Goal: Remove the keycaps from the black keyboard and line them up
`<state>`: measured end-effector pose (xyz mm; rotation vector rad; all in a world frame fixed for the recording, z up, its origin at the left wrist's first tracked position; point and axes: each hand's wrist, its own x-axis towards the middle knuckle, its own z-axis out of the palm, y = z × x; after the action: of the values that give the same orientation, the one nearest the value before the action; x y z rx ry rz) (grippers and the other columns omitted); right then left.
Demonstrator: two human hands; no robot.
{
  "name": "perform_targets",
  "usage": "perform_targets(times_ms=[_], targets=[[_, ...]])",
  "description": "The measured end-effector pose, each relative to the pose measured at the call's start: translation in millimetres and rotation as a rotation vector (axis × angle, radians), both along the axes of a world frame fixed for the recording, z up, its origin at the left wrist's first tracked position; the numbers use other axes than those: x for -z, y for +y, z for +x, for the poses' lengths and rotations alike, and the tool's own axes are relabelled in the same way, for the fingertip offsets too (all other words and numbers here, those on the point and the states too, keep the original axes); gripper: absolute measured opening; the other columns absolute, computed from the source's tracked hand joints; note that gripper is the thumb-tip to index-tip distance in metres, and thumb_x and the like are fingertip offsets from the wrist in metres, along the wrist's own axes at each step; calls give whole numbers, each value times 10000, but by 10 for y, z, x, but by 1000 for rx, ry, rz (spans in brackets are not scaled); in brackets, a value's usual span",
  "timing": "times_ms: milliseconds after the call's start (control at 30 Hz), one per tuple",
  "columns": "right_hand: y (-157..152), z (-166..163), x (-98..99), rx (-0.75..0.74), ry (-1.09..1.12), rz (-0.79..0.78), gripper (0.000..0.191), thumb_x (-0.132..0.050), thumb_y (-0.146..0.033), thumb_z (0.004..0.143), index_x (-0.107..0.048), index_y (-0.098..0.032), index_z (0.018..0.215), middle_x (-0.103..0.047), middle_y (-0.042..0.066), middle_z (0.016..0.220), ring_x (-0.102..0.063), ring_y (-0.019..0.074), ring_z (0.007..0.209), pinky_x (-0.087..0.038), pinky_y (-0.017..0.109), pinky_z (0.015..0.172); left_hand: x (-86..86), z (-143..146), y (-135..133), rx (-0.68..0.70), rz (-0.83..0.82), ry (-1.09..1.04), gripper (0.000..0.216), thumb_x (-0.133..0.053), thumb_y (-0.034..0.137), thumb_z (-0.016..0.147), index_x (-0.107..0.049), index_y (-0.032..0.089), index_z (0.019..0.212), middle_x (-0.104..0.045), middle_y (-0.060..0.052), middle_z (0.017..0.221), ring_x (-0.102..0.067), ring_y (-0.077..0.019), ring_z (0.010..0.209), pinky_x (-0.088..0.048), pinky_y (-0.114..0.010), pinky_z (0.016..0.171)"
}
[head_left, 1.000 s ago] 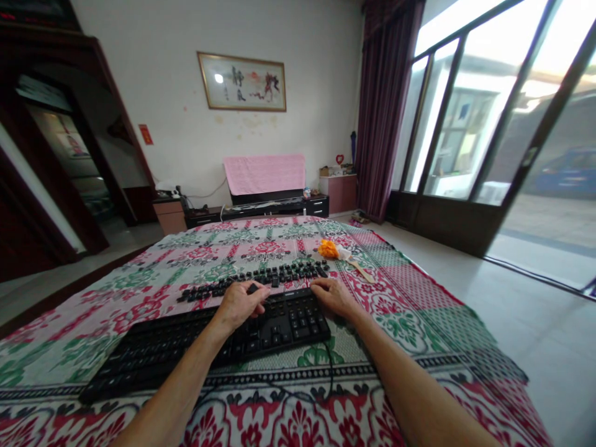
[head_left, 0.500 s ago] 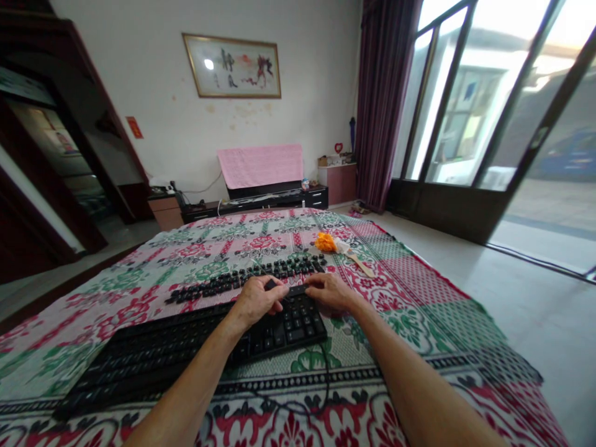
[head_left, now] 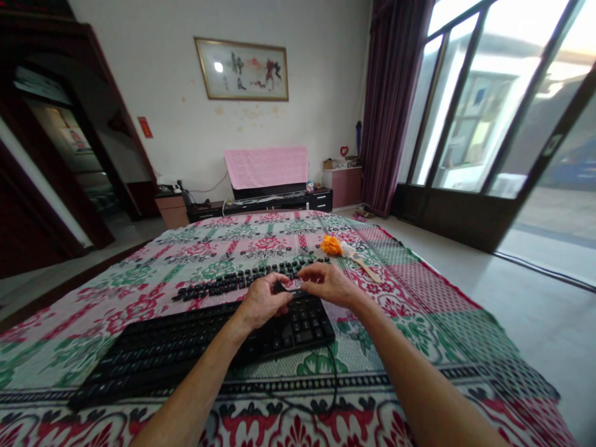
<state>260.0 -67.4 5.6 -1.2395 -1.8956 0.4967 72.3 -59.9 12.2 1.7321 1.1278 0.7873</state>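
A black keyboard lies at a slant on the patterned cloth, its number pad at the right end. Over the back edge near that pad, my left hand is closed, thumb and fingers bent around a small dark piece I cannot make out. Facing it, my right hand hovers by the back right corner, index finger and thumb apart, with nothing visible between them. Behind the keyboard, several loose black keycaps stand in rows, partly hidden by my hands.
An orange fluffy flower-like thing lies beyond my right hand, beside a pale wooden handle. The keyboard's cable curls over the patterned cloth near me. A low cabinet stands by the far wall.
My right hand's index finger has lifted off the keyboard's back edge and spread from the thumb. My left hand stays near the same spot. The view has shifted slightly.
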Motion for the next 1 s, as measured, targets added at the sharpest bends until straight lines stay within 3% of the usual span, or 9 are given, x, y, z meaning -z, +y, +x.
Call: perform_targets(times_ms=[167, 267, 333, 400, 500, 600, 733, 833, 1000], targets=[[-94, -256, -86, -143, 98, -94, 272, -548, -317, 718, -647, -168, 924, -638, 18, 810, -543, 112, 696, -420, 219, 622, 44, 7, 14, 26, 82, 12, 667, -602, 218, 628, -368, 165, 1251, -631, 10, 670, -556, -94, 445, -414, -171, 417], [-111, -321, -81, -196, 111, -137, 231, -523, -300, 733, -656, -172, 874, -632, 3, 769, -534, 103, 662, -409, 205, 599, 65, 6, 19, 35, 162, 59, 707, -600, 236, 625, -351, 167, 1284, -656, -8, 744, -566, -99, 476, -424, -179, 449], [-113, -328, -91, -193, 129, -129, 200, -516, -278, 732, -656, -162, 815, -615, -8, 721, -516, 94, 634, -393, 195, 580, 61, 0, 16, 52, 215, 84, 572, -588, 268, 636, -476, 166, 1187, -654, -3, 720, -567, -103, 490, -418, -176, 456], [-116, -317, -113, -167, 162, -128, 188, -505, -265, 734, -645, -150, 785, -588, -16, 673, -496, 85, 611, -376, 187, 563, 54, -8, 12, 75, 239, 115, 334, -553, 316, 669, -612, 157, 957, -630, 3, 629, -561, -104, 482, -398, -169, 440], [-120, -289, -140, -135, 230, -182, 190, -494, -261, 736, -617, -131, 801, -550, -23, 636, -472, 77, 587, -363, 181, 541, 55, -13, 5, 92, 216, 153, 246, -502, 359, 706, -613, 147, 648, -567, 8, 493, -546, -104, 438, -359, -162, 403], [-115, -247, -131, -186, 195, -226, 173, -521, -259, 712, -604, -130, 793, -527, -33, 629, -455, 73, 582, -355, 176, 533, 61, 6, -19, 114, 154, 154, 274, -490, 366, 714, -573, 145, 575, -541, 7, 453, -552, -111, 429, -358, -165, 399], [-103, -152, -121, -238, 68, -224, 156, -519, -270, 709, -598, -135, 704, -508, -42, 600, -428, 67, 557, -323, 171, 501, 54, 45, -64, 162, 104, 159, 286, -483, 374, 723, -608, 137, 622, -562, -7, 506, -559, -122, 448, -375, -179, 408], [-118, -52, -163, -152, -18, -181, 165, -518, -262, 700, -618, -136, 736, -504, -37, 588, -419, 70, 543, -303, 174, 478, 43, 32, -61, 145, 250, 199, 276, -505, 378, 722, -671, 169, 793, -633, -20, 647, -579, -131, 548, -408, -198, 495], [-186, 78, -265, -95, -79, -184, 181, -518, -209, 667, -634, -138, 786, -501, -35, 580, -409, 67, 520, -304, 176, 472, 40, -64, -21, -83, 593, 394, 250, -525, 338, 725, -682, 196, 858, -644, -39, 749, -575, -149, 682, -409, -230, 663]])
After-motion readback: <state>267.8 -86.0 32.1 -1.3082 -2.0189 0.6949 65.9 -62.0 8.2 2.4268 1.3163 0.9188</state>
